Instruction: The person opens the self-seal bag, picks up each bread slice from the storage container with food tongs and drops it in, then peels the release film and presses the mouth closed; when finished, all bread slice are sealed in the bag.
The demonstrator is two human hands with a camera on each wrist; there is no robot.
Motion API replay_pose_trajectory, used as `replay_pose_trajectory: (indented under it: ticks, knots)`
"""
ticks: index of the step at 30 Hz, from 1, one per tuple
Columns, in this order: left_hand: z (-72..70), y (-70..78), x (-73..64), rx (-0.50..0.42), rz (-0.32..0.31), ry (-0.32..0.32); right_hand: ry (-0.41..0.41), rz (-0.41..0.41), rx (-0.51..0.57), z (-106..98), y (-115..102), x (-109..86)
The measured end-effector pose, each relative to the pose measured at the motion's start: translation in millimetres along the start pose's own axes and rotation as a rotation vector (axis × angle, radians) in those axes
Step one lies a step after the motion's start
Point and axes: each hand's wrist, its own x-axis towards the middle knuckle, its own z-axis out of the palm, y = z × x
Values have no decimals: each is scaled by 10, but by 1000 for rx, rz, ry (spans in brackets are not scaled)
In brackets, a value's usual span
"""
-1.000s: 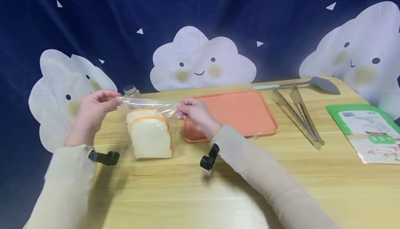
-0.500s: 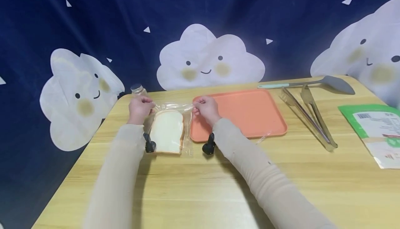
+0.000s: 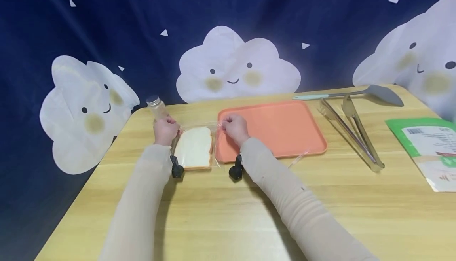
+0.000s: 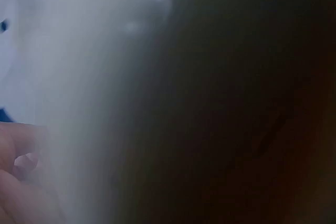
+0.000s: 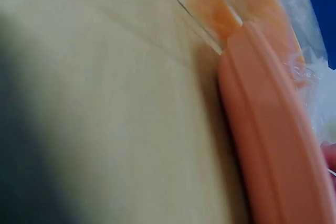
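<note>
Slices of white bread (image 3: 194, 149) with an orange-brown crust lie flat inside a clear plastic bag (image 5: 315, 93). My left hand (image 3: 165, 130) pinches the bag's far left corner, close in front of the small jar. At the far right corner, my right hand (image 3: 236, 128) pinches the plastic over the left edge of the orange tray (image 3: 278, 128). The bag's mouth stretches between both hands. A blurred bread slice up close fills most of the left wrist view, with some fingers (image 4: 21, 156) at its lower left. In the right wrist view, the tray's corner overlaps the bagged crust.
A clear jar (image 3: 156, 106) with a metal lid stands at the back left. Right of the tray lie metal tongs (image 3: 352, 130) and a grey spatula (image 3: 381, 93). A green and white packet (image 3: 427, 146) lies far right. A clear strip (image 3: 298, 159) sits by the tray's front edge.
Both hands have come down and, in the head view, the left has moved right. The bagged bread, held upright with two slices showing, now lies flat. Both hands still pinch the bag.
</note>
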Motion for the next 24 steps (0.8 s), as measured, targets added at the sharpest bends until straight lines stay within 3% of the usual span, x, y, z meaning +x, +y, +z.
replay_pose_trajectory:
  ticks: [8,12,17,24]
  knots:
    - [5,-104,37,-12,-32,-3,-17,-18,-107,66,37,-8]
    - [12,-93,51,-32,-47,-21,-31,5,-67,56,37,-9]
    - [3,-106,37,-120,-32,-64,-60,51,12,59,63,-3]
    - [-49,-110,32,-149,5,-89,-9,99,125,15,78,14]
